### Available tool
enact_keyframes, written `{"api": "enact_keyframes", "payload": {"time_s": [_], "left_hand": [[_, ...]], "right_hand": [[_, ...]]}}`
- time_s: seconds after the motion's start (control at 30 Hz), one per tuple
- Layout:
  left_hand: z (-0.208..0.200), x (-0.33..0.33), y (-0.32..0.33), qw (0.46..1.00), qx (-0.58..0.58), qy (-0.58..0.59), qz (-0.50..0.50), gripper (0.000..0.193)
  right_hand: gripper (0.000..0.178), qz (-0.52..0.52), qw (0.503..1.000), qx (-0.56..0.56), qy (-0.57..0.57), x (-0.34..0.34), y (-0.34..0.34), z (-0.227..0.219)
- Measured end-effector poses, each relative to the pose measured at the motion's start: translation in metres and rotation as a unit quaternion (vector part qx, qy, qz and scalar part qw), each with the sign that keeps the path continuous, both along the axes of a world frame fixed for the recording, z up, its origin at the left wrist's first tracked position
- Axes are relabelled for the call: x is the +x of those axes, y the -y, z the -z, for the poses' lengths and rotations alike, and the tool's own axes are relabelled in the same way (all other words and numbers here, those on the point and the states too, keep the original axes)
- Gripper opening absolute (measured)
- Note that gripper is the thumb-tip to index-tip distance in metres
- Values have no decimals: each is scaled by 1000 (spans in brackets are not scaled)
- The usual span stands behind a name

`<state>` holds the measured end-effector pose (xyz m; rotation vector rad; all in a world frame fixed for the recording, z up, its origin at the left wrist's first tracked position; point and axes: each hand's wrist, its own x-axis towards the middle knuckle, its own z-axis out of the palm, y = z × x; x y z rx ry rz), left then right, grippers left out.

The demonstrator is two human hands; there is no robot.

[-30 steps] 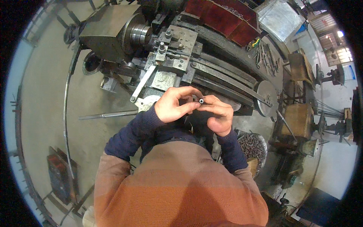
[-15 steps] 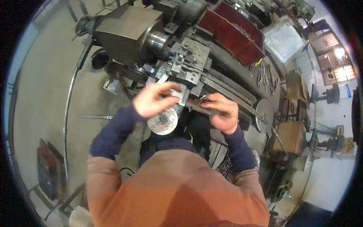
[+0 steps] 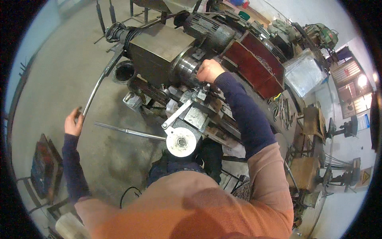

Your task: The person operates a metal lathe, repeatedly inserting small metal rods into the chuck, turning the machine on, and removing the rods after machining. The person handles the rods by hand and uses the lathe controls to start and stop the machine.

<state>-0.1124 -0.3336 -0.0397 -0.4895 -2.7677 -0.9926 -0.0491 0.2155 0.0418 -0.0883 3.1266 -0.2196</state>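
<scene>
At the left, my left hand (image 3: 73,122) is closed around the lower end of a long metal lever (image 3: 97,85) that slants down from the lathe's headstock (image 3: 159,42). My right arm reaches forward across the machine. Its hand (image 3: 209,71) is closed at the front of the shiny round chuck (image 3: 187,67), fingers bunched together; what they hold, if anything, is hidden. Below that hand is the tool post (image 3: 203,91) on the carriage, with a flat metal handle (image 3: 177,113) beside it. A pale round handwheel (image 3: 181,142) sits close in front of my body.
A metal bar handle (image 3: 129,130) sticks out leftward from beside the handwheel. Behind the lathe are a motor (image 3: 211,34), a dark red tray (image 3: 254,63) and a silvery wrapped box (image 3: 304,73). Several hand tools (image 3: 283,109) lie at the right.
My left hand has moved from the carriage out left to the lever, whose lower end is now higher. My right hand has gone forward and left to the chuck. The view has shifted.
</scene>
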Motion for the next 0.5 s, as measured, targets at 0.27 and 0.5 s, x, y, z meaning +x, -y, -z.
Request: {"api": "enact_keyframes", "payload": {"time_s": [0.27,0.5], "left_hand": [[11,19,-12,992,-106,59,-31,35],[7,-4,-20,959,-272,46,-73,19]], "right_hand": [[27,-6,998,-58,23,-14,-2,14],[24,-3,992,-129,8,-8,-4,14]]}}
